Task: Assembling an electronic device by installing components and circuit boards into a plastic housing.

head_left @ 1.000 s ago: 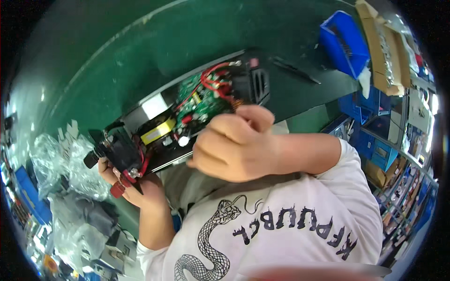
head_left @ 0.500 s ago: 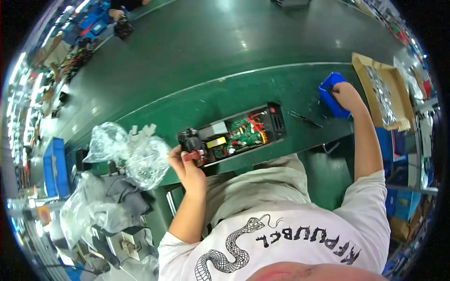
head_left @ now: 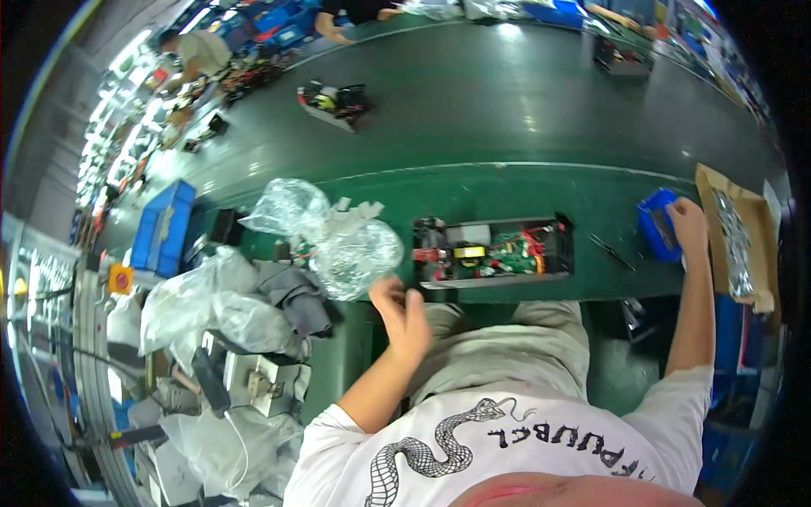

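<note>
A black open-topped electronics casing [head_left: 498, 280] lies on the green bench. Inside are a green circuit board [head_left: 509, 249], red wires and a yellow part [head_left: 470, 252]. My left hand [head_left: 403, 321] hovers off its near left corner, thumb and fingers apart, holding nothing. Beside it is a clear plastic bag [head_left: 355, 258]. On the right, my right hand [head_left: 690, 226] reaches over the rim of a small blue bin [head_left: 652, 226]; its fingertips and anything in them are hidden there. A thin dark pen-like tool [head_left: 612, 252] rests between the casing and the bin.
Right of the bin stands a cardboard tray [head_left: 764, 253] with silvery packets. Plastic bags [head_left: 194, 296], grey cloth [head_left: 296, 296] and a blue crate [head_left: 163, 226] crowd the left. Beyond the bench, a dark belt-like surface carries another unit [head_left: 336, 103]. Other people work at the far side.
My left hand has let go of the casing's left end and drawn back toward me. My right hand stays at the blue bin. The view has shifted, bringing another unit into sight.
</note>
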Demonstrator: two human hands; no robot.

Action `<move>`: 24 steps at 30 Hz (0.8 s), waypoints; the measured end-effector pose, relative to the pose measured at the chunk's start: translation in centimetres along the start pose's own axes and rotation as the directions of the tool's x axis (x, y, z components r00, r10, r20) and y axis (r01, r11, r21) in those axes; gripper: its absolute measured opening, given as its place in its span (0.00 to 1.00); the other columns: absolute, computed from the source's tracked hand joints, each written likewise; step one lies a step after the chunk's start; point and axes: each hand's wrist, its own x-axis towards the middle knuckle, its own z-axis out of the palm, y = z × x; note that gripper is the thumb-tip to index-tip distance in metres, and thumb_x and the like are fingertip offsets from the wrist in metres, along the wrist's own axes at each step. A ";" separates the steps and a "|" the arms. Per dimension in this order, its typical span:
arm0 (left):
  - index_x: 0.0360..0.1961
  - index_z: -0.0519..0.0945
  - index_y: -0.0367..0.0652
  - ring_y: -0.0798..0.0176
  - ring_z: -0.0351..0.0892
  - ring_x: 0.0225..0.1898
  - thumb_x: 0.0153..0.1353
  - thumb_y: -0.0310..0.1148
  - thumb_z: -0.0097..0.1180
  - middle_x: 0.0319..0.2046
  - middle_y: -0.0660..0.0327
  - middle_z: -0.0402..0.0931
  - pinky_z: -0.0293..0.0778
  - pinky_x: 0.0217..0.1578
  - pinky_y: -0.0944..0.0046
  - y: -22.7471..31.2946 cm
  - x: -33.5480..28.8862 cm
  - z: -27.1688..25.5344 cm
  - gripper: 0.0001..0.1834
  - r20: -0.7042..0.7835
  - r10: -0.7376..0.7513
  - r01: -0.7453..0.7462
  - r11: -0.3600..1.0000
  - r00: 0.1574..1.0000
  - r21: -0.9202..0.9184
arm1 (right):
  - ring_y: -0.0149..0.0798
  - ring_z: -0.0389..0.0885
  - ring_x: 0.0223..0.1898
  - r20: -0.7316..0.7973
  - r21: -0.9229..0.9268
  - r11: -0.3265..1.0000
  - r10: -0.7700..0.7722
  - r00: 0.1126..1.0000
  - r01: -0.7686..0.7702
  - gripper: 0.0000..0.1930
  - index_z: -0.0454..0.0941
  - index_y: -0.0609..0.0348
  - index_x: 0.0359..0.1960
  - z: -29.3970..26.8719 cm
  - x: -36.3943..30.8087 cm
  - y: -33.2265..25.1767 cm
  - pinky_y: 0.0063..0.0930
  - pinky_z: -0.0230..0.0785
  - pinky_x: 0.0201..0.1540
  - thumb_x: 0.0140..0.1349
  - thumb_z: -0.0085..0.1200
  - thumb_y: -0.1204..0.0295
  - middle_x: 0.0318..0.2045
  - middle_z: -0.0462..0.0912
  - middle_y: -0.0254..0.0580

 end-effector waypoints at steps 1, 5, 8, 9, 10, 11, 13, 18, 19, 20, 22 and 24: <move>0.56 0.71 0.40 0.61 0.71 0.44 0.61 0.24 0.57 0.45 0.55 0.72 0.70 0.45 0.60 1.2 0.3 -0.7 0.21 0.115 0.250 -0.259 0.964 0.961 0.065 | 0.43 0.79 0.31 -0.017 0.019 0.999 -0.039 0.999 0.039 0.11 0.80 0.65 0.32 -0.6 -0.4 0.4 0.37 0.70 0.38 0.62 0.59 0.67 0.28 0.81 0.47; 0.45 0.83 0.40 0.52 0.78 0.36 0.52 0.24 0.67 0.38 0.55 0.78 0.74 0.35 0.56 8.0 0.5 -1.4 0.17 0.538 0.542 -0.583 0.805 0.646 -0.110 | 0.34 0.76 0.26 0.118 0.411 0.851 -0.405 0.907 0.327 0.05 0.79 0.64 0.25 -1.2 -10.0 -11.1 0.31 0.68 0.31 0.57 0.60 0.77 0.22 0.76 0.40; 0.46 0.84 0.40 0.53 0.79 0.36 0.51 0.26 0.68 0.39 0.57 0.79 0.75 0.36 0.55 11.0 0.8 0.4 0.18 0.567 0.583 -0.609 0.775 0.582 -0.171 | 0.45 0.82 0.28 0.323 0.575 0.521 -0.853 0.411 0.630 0.03 0.84 0.61 0.26 0.4 -16.9 -17.2 0.37 0.72 0.31 0.53 0.63 0.75 0.26 0.84 0.46; 0.47 0.84 0.41 0.54 0.79 0.37 0.50 0.27 0.67 0.40 0.58 0.79 0.76 0.38 0.56 11.1 1.0 0.8 0.20 0.562 0.623 -0.634 0.744 0.544 -0.211 | 0.45 0.82 0.27 0.329 0.664 0.528 -0.842 0.427 0.529 0.03 0.85 0.61 0.28 1.3 -18.2 -18.6 0.36 0.71 0.30 0.52 0.64 0.76 0.25 0.83 0.46; 0.47 0.84 0.41 0.54 0.79 0.37 0.50 0.27 0.67 0.40 0.58 0.79 0.76 0.38 0.56 11.1 0.8 1.0 0.20 0.564 0.622 -0.640 0.741 0.543 -0.202 | 0.44 0.82 0.27 0.341 0.743 0.525 -0.831 0.439 0.416 0.03 0.85 0.61 0.29 1.8 -19.2 -19.2 0.36 0.71 0.30 0.52 0.65 0.76 0.24 0.83 0.46; 0.47 0.84 0.40 0.54 0.79 0.36 0.50 0.26 0.67 0.40 0.58 0.80 0.76 0.37 0.56 11.0 0.7 1.1 0.20 0.563 0.635 -0.614 0.744 0.529 -0.263 | 0.44 0.82 0.27 0.332 0.748 0.514 -0.838 0.433 0.420 0.03 0.85 0.61 0.29 2.0 -19.7 -19.2 0.36 0.71 0.30 0.52 0.65 0.76 0.24 0.83 0.46; 0.46 0.85 0.39 0.54 0.79 0.36 0.49 0.24 0.68 0.39 0.58 0.80 0.76 0.35 0.58 11.2 0.5 0.9 0.19 0.566 0.648 -0.576 0.746 0.510 -0.335 | 0.46 0.82 0.30 0.490 0.738 0.611 -0.777 0.396 0.286 0.11 0.86 0.58 0.32 2.1 -20.5 -19.0 0.40 0.72 0.32 0.61 0.62 0.63 0.29 0.84 0.45; 0.43 0.86 0.40 0.55 0.79 0.34 0.47 0.23 0.67 0.37 0.58 0.80 0.76 0.33 0.59 10.9 -0.6 0.2 0.18 0.599 0.648 -0.548 0.747 0.471 -0.376 | 0.49 0.78 0.27 0.389 0.806 0.530 -0.810 0.439 0.263 0.06 0.85 0.61 0.31 3.1 -22.6 -17.9 0.40 0.69 0.29 0.57 0.65 0.71 0.25 0.81 0.46; 0.42 0.86 0.40 0.55 0.78 0.34 0.47 0.23 0.67 0.36 0.58 0.80 0.75 0.32 0.59 10.6 -0.8 0.1 0.17 0.615 0.648 -0.562 0.741 0.450 -0.369 | 0.50 0.75 0.23 0.260 0.864 0.417 -0.850 0.459 0.282 0.04 0.84 0.63 0.29 3.5 -22.8 -17.8 0.40 0.66 0.27 0.54 0.65 0.77 0.21 0.78 0.47; 0.41 0.86 0.41 0.55 0.78 0.31 0.47 0.23 0.66 0.35 0.59 0.80 0.75 0.30 0.59 10.6 -0.9 0.2 0.17 0.631 0.630 -0.534 0.758 0.453 -0.374 | 0.51 0.74 0.23 0.293 0.867 0.436 -0.836 0.464 0.239 0.05 0.83 0.63 0.28 3.1 -22.9 -17.8 0.41 0.65 0.27 0.55 0.65 0.75 0.21 0.77 0.46; 0.39 0.85 0.41 0.54 0.79 0.29 0.46 0.23 0.67 0.33 0.59 0.80 0.75 0.29 0.58 10.3 -0.8 0.6 0.15 0.653 0.623 -0.495 0.768 0.430 -0.407 | 0.51 0.74 0.25 0.385 0.815 0.529 -0.798 0.463 0.234 0.06 0.82 0.62 0.27 2.6 -23.0 -17.5 0.43 0.64 0.28 0.57 0.64 0.73 0.21 0.75 0.46; 0.35 0.84 0.41 0.54 0.79 0.28 0.44 0.23 0.68 0.32 0.58 0.81 0.74 0.28 0.57 10.0 -1.0 0.5 0.13 0.685 0.597 -0.485 0.784 0.418 -0.387 | 0.51 0.74 0.26 0.319 0.860 0.458 -0.826 0.465 0.223 0.08 0.80 0.62 0.28 3.8 -23.5 -17.1 0.44 0.64 0.28 0.60 0.63 0.71 0.21 0.75 0.47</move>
